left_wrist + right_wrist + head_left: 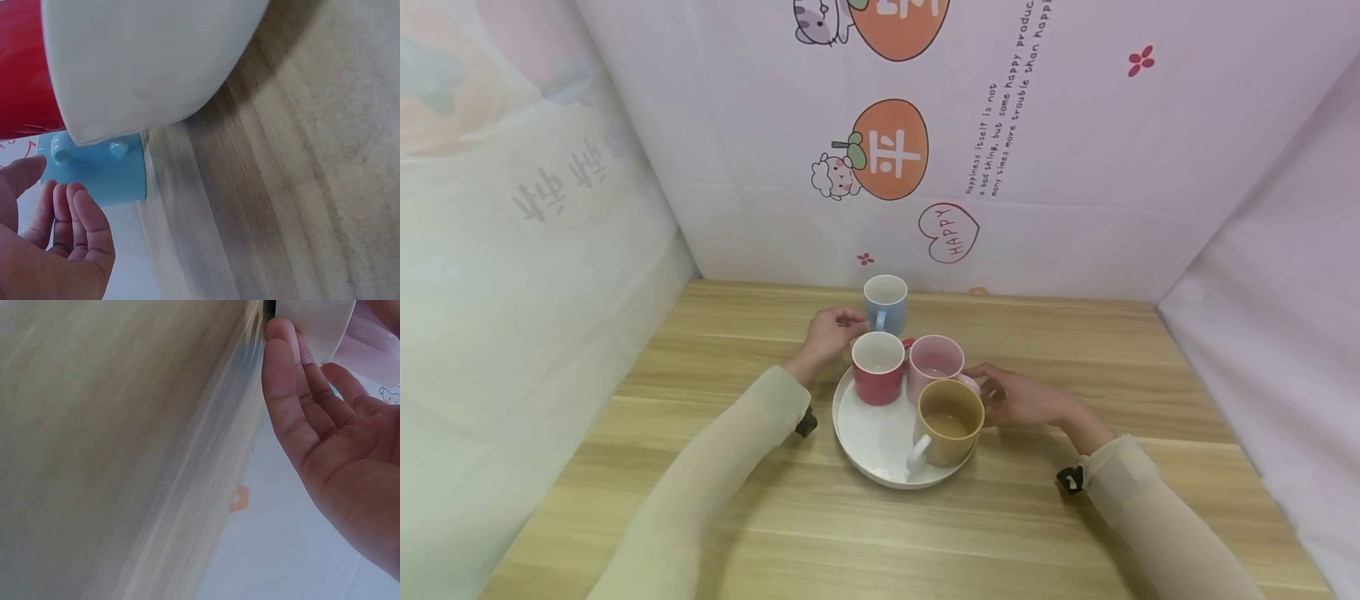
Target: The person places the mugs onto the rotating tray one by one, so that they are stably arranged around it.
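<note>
A blue mug (891,315) stands on the table behind a round white tray (871,433). My left hand (835,331) is beside the blue mug's handle; in the left wrist view its thumb and fingers are apart with nothing between them. On the tray are a red mug (877,383) at the back left, a pink mug (925,382) beside it and a tan mug (947,446) in front, its white handle toward me. My right hand (1018,398) is at the tray's right side; in the right wrist view its extended fingers (284,394) touch the tray's outer wall.
The wooden table (760,517) meets a printed white backdrop (1060,242) just behind the blue mug. White cloth walls (520,275) close off both sides. Black bands with small devices sit at both wrists.
</note>
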The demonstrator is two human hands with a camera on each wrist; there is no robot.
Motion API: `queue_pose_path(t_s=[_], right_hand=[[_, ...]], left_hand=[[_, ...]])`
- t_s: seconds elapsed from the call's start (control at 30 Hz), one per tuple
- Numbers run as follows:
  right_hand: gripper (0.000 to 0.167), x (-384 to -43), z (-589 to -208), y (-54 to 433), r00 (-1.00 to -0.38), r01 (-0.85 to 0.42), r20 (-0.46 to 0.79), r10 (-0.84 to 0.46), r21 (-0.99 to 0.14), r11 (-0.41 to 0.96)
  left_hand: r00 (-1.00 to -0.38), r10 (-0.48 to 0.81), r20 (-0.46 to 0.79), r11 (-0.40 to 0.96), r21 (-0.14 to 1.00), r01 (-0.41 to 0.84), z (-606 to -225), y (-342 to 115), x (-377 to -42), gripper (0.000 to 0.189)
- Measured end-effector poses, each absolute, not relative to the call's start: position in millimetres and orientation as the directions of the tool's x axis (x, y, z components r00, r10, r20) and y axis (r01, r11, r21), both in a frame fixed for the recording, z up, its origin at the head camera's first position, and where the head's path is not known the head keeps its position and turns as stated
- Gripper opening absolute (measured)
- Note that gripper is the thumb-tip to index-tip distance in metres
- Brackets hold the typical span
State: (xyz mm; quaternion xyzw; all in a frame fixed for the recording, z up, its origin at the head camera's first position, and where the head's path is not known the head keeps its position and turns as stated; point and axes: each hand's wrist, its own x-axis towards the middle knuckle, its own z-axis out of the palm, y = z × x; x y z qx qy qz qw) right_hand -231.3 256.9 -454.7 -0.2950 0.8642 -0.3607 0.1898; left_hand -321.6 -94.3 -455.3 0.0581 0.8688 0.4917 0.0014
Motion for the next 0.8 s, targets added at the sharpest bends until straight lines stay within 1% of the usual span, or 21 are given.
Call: queue_pose_path(t_s=[0.33, 0.67, 0.73, 0.8], right_hand=[[0.072, -231.0, -454.8, 257.7, -0.753, -0.393, -0.097, -0.65, -0.726, 0.564], [0.071, -231.9, -456.0, 258.1, -0.754, -0.384, -0.106, -0.649, -0.73, 0.565], [0.072, -232.3, -456.3, 258.2, -0.753, -0.379, -0.111, -0.649, -0.733, 0.565], [0.072, -232.6, -456.4, 258.6, -0.753, -0.376, -0.116, -0.648, -0.733, 0.568]], left_hand=[[-0.993, 0.105, 0.048, 0.492, 0.866, 0.093, -457.6, -86.9, -327.9, 0.027], [-0.994, 0.101, 0.034, 0.464, 0.883, 0.077, -459.4, -82.5, -331.8, 0.028], [-0.995, 0.101, 0.017, 0.443, 0.895, 0.06, -460.1, -82.2, -331.9, 0.027], [-0.994, 0.107, -0.015, 0.385, 0.923, 0.027, -460.9, -81.4, -331.5, 0.025]])
